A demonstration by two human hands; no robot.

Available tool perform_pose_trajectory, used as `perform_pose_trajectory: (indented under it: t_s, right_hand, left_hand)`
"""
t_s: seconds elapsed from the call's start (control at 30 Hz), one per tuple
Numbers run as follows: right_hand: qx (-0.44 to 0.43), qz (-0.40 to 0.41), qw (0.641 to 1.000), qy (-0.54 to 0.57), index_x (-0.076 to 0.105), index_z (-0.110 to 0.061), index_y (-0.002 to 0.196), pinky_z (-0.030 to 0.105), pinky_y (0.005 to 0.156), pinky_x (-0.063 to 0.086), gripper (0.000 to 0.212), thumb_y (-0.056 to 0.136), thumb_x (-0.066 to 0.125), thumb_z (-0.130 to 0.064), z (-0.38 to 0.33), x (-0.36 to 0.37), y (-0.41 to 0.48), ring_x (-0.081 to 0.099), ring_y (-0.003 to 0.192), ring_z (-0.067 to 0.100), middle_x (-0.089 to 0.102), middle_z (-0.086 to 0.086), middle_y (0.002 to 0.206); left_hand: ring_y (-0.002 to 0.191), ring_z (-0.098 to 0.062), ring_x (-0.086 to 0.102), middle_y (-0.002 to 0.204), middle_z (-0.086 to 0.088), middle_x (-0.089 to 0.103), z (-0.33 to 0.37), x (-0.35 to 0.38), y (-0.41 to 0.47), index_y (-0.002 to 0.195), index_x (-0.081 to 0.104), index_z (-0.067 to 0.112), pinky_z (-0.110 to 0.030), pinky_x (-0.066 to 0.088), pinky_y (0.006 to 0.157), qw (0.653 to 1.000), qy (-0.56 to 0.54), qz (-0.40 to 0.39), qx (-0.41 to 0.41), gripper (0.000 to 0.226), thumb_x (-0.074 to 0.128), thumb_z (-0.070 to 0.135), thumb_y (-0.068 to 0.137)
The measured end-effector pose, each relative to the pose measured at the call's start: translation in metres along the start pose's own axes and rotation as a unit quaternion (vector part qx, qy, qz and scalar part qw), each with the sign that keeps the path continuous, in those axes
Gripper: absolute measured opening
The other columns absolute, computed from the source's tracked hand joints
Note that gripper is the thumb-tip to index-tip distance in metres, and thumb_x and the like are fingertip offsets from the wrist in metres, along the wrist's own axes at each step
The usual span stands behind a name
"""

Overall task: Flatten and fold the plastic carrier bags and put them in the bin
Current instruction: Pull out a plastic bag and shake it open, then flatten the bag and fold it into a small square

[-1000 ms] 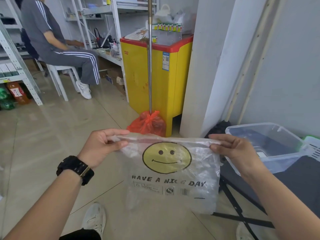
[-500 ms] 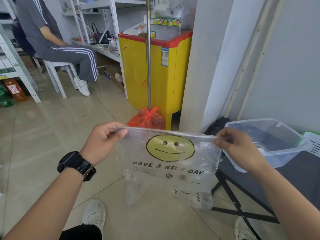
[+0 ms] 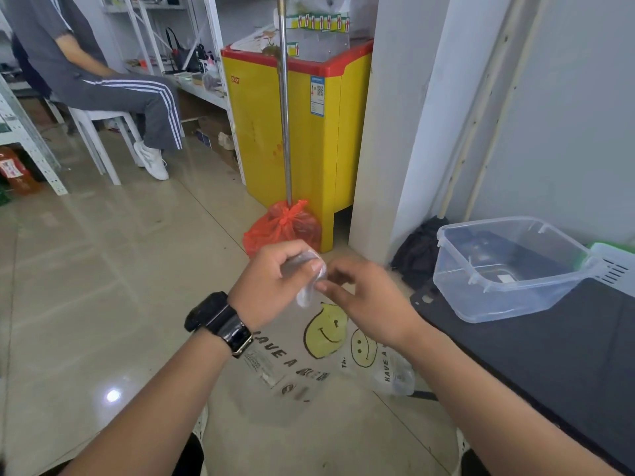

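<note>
Clear smiley-face carrier bag (image 3: 323,341): hangs above floor | left hand (image 3: 271,286): fingers closed on bag's gathered top | right hand (image 3: 367,304): fingertips touching same top, grip unclear | clear plastic bin (image 3: 508,269): on dark table, right

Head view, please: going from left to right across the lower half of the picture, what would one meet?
Black watch → left hand, pinching the gathered top of the clear smiley carrier bag → right hand → clear plastic bin on the black table.
</note>
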State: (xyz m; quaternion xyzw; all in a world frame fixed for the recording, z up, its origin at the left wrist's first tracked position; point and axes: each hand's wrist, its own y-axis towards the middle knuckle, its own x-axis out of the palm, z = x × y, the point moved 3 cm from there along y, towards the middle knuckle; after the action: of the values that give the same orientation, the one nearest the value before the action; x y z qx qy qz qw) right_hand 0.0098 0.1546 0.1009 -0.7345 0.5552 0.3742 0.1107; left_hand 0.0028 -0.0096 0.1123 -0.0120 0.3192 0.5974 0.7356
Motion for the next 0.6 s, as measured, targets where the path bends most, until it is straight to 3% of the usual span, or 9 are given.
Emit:
perform_pose_trajectory:
  t_s: [0.13, 0.23, 0.3, 0.43, 0.5, 0.53, 0.6]
  right_hand:
    - [0.009, 0.009, 1.000, 0.026, 0.062, -0.019, 0.094, 0.032, 0.087, 0.050, 0.014, 0.092, 0.067, -0.032, 0.006, 0.001, 0.003, 0.062, 0.093, 0.008, 0.068, -0.009, 0.094]
    - [0.033, -0.020, 0.987, 0.158, 0.058, -0.011, 0.101, 0.027, 0.080, 0.052, 0.020, 0.090, 0.072, -0.020, 0.002, -0.005, -0.001, 0.066, 0.085, 0.018, 0.070, 0.008, 0.089]
    - [0.016, -0.042, 0.989, 0.143, 0.062, -0.008, 0.098, 0.029, 0.076, 0.051, 0.019, 0.089, 0.074, -0.019, 0.002, -0.007, -0.003, 0.064, 0.077, 0.023, 0.070, 0.012, 0.082]
    - [0.035, -0.080, 0.991, 0.097, 0.064, -0.006, 0.082, 0.020, 0.075, 0.047, 0.017, 0.092, 0.071, -0.019, 0.018, -0.010, -0.004, 0.058, 0.072, 0.008, 0.067, 0.005, 0.079]
    - [0.068, -0.102, 0.985, 0.119, 0.062, -0.007, 0.089, 0.027, 0.080, 0.049, 0.016, 0.093, 0.069, -0.020, 0.028, -0.014, -0.006, 0.061, 0.076, 0.008, 0.069, 0.006, 0.082]
    - [0.079, -0.119, 0.981, 0.134, 0.060, -0.007, 0.094, 0.031, 0.081, 0.050, 0.016, 0.092, 0.070, -0.020, 0.033, -0.016, -0.008, 0.062, 0.077, 0.011, 0.071, 0.011, 0.085]
    - [0.079, -0.145, 0.977, 0.132, 0.059, -0.012, 0.097, 0.036, 0.079, 0.048, 0.015, 0.091, 0.071, -0.018, 0.039, -0.021, -0.010, 0.060, 0.076, 0.018, 0.070, 0.019, 0.084]
  left_hand:
    - [0.078, -0.019, 0.064, 0.079, 0.002, 0.067, 0.002, -0.001, 0.000, 0.082, 0.067, 0.022, -0.049, 0.052, 0.076, 0.999, 0.020, -0.005, 0.026, 0.018, 0.058, 0.032, 0.093]
    - [0.078, -0.019, 0.065, 0.080, 0.004, 0.067, 0.000, -0.008, 0.000, 0.082, 0.066, 0.023, -0.050, 0.051, 0.074, 0.998, 0.047, 0.008, 0.026, 0.022, 0.057, 0.041, 0.093]
    - [0.079, -0.019, 0.066, 0.081, 0.004, 0.069, -0.002, -0.011, -0.001, 0.085, 0.068, 0.024, -0.049, 0.053, 0.072, 0.998, 0.060, 0.017, 0.017, 0.024, 0.058, 0.044, 0.091]
    - [0.066, -0.001, 0.062, 0.074, 0.015, 0.069, -0.002, -0.023, -0.002, 0.083, 0.072, 0.024, -0.033, 0.052, 0.059, 0.995, 0.069, 0.065, 0.005, 0.012, 0.065, 0.032, 0.091]
    - [0.056, 0.001, 0.055, 0.066, 0.016, 0.066, 0.000, -0.033, -0.003, 0.084, 0.072, 0.019, -0.028, 0.048, 0.051, 0.992, 0.067, 0.106, 0.006, 0.012, 0.065, 0.026, 0.091]
    - [0.054, -0.005, 0.054, 0.066, 0.009, 0.066, 0.000, -0.038, -0.004, 0.084, 0.072, 0.016, -0.031, 0.047, 0.048, 0.990, 0.061, 0.127, 0.009, 0.015, 0.065, 0.028, 0.090]
    - [0.056, -0.031, 0.054, 0.067, -0.013, 0.064, -0.004, -0.049, -0.003, 0.083, 0.070, 0.009, -0.038, 0.045, 0.047, 0.985, 0.054, 0.164, 0.012, 0.029, 0.065, 0.036, 0.089]
